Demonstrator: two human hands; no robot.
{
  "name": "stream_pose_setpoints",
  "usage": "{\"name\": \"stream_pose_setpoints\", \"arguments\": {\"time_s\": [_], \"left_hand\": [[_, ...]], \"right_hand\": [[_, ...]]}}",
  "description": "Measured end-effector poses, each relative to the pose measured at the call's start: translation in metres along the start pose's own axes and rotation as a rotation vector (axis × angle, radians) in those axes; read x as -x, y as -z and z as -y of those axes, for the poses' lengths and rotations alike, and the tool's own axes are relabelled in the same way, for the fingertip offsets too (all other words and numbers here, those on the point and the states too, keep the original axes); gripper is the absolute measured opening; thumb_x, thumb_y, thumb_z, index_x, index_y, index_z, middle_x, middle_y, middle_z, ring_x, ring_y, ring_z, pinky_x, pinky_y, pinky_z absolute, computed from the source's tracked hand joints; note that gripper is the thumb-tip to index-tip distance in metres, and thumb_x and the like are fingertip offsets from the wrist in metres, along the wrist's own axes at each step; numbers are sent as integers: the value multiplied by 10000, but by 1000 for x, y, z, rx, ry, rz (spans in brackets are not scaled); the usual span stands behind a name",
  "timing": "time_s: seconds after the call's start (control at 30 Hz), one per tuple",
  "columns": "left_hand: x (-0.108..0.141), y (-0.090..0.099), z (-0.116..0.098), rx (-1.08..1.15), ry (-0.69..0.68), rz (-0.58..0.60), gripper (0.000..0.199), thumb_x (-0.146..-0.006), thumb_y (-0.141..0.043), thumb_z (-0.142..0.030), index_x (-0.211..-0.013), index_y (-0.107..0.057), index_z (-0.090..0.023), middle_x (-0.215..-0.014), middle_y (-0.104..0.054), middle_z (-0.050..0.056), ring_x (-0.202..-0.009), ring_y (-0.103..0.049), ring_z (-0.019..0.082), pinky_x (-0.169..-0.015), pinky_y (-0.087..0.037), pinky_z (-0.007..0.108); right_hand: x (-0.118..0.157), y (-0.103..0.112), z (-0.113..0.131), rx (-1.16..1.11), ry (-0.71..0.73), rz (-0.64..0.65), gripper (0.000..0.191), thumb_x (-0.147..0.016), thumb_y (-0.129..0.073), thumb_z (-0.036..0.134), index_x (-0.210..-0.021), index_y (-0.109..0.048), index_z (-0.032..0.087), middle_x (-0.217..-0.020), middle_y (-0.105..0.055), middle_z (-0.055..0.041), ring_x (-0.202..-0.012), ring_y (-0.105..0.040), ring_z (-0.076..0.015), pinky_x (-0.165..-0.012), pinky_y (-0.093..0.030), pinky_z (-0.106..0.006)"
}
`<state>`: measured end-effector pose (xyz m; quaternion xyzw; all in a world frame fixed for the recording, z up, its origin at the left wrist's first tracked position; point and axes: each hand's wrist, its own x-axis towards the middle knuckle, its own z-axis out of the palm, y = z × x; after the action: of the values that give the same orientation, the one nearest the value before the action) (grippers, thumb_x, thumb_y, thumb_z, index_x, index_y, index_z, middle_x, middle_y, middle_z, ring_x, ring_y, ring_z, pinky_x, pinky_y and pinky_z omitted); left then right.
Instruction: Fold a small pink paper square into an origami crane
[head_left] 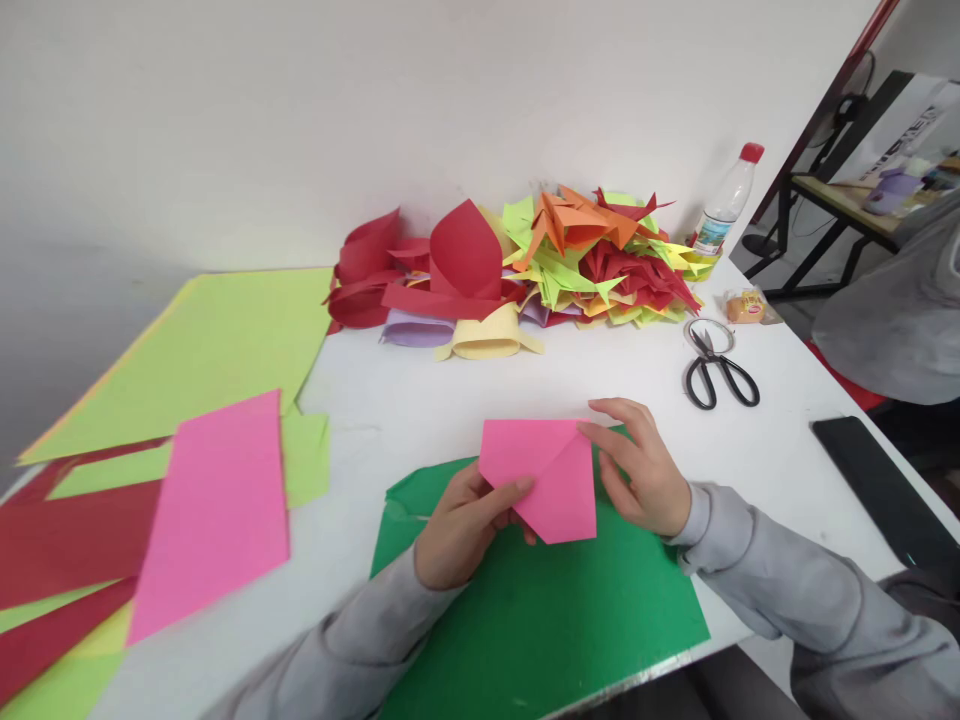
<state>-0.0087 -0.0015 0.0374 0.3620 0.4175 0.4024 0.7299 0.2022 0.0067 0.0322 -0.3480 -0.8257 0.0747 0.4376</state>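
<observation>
A folded pink sheet of paper [559,480] is held up above a green board [570,620] at the table's front edge. My left hand [472,520] grips its left side, thumb on the front face and fingers behind. One lower corner is folded off at a slant, and a diagonal crease runs toward the upper right. At that upper right corner is my right hand [637,465], its fingers apart and the fingertips close to the paper's edge; whether they touch it I cannot tell.
Flat pink [217,510], red [82,530] and lime sheets [240,330] lie at left. Folded paper shapes [592,250] pile against the wall. Black-handled scissors [720,375], a bottle [726,205], a wrapped snack [745,306] and a black phone-like slab [885,490] are at right. Beyond sits another person's grey sleeve [892,300].
</observation>
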Motion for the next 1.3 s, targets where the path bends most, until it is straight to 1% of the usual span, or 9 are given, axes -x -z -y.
{"name": "stream_pose_setpoints", "arguments": {"time_s": [0.17,0.37,0.53,0.73,0.87,1.03,1.1,1.17,1.3], "left_hand": [[1,2,4,-58,25,130,320,-702,-775,-397,-785,-652,-114,-616,-668,30,-499,-612,153,-434,-510,243],[-1,10,8,-268,-23,207,379,-765,-699,-494,-732,-663,-118,-544,-629,23,-429,-534,113,-412,-435,213],[1,12,5,-301,-187,151,471,-624,-763,-583,-652,-658,-125,-565,-624,20,-464,-498,103,-440,-405,211],[-3,14,1,-358,-147,-79,299,-677,-764,-416,-723,-663,-139,-440,-466,-71,-377,-383,54,-390,-301,178],[-6,13,0,-366,-142,-135,316,-683,-752,-424,-723,-622,-139,-554,-563,-39,-428,-488,73,-421,-391,188],[-9,15,3,-426,-108,-120,476,-670,-748,-448,-993,-583,-140,-616,-577,-46,-382,-453,75,-354,-392,205],[-11,18,6,-496,-120,-121,480,-696,-724,-456,-1026,-572,-143,-645,-584,-34,-391,-446,75,-342,-385,203],[-12,21,9,-596,-227,-155,425,-741,-686,-441,-1042,-578,-159,-757,-621,11,-493,-534,109,-390,-447,218],[-12,27,10,-948,-683,-223,267,-798,-666,-357,-1011,-631,-200,-1152,-592,103,-1042,-605,245,-820,-566,385]], "right_hand": [[3,0,-3,-602,-395,146,400,-906,-455,211,-1305,-477,229,-1216,-577,-104,-1108,-563,-216,-916,-497,-406],[-1,-1,-6,-1152,-773,159,327,-871,-573,457,-1033,-648,183,-813,-666,-38,-659,-617,-154,-624,-523,-301],[-6,-1,-3,-1010,-805,261,393,-721,-769,383,-1027,-623,184,-642,-570,41,-526,-532,-95,-466,-426,-207],[-6,3,-8,-949,-802,101,396,-709,-757,308,-1042,-586,181,-609,-482,79,-517,-448,-66,-507,-369,-202],[-4,5,-6,-1064,-807,282,604,-718,-748,313,-1231,-448,202,-623,-485,92,-511,-457,-69,-507,-354,-197],[-2,4,0,-1094,-843,424,889,-759,-712,334,-1430,-140,218,-633,-545,92,-501,-485,-86,-492,-372,-202],[-2,3,0,-994,-843,367,820,-787,-672,320,-1438,-188,208,-557,-481,121,-452,-427,-75,-460,-331,-190],[-1,1,-4,-834,-823,309,592,-787,-649,296,-1327,-431,186,-501,-411,127,-424,-375,-63,-445,-301,-188],[3,-4,-13,-587,-855,276,187,-775,-608,282,-885,-680,150,-493,-468,74,-401,-418,-62,-436,-329,-201]]}}
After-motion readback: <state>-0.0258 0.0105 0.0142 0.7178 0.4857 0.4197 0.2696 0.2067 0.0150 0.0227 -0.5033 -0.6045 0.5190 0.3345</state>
